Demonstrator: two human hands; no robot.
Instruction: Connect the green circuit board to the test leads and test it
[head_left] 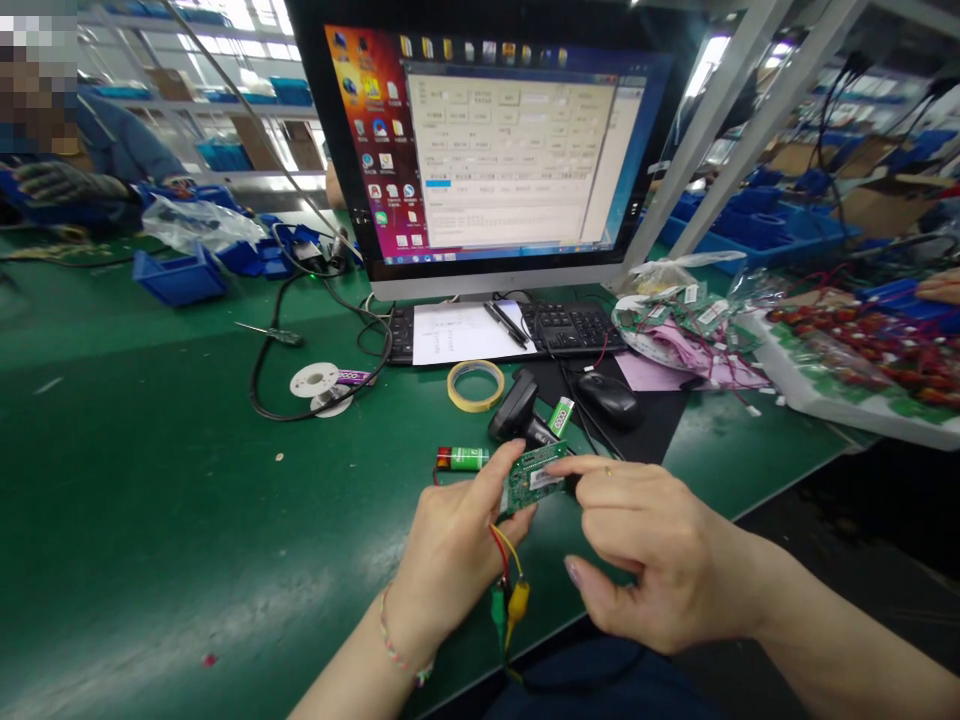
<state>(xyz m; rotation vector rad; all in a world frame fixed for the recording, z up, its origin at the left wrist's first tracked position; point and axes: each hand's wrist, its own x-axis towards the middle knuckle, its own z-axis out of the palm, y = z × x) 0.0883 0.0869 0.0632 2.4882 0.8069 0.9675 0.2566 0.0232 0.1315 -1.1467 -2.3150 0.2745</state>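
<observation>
My left hand (459, 530) grips a green circuit board (525, 487) by its left edge, between thumb and fingers. A white label (543, 478) is stuck on the board's face. The index finger of my right hand (660, 550) reaches out to this label and seems to touch it; its thumb stands apart and the other fingers are curled around nothing. Red and yellow wires hang below the board, joined to a green alligator clip (499, 608) and a yellow alligator clip (517, 600). Just behind the board lies a green battery (466, 459) with a red wire.
A black barcode scanner (517, 408) and a mouse (609, 398) lie beyond my hands. Farther back are a tape roll (475, 386), a keyboard (577, 328) and a monitor (510, 160). Circuit boards (705, 312) pile up at right, beside a white foam tray (817, 385). Another person sits at far left.
</observation>
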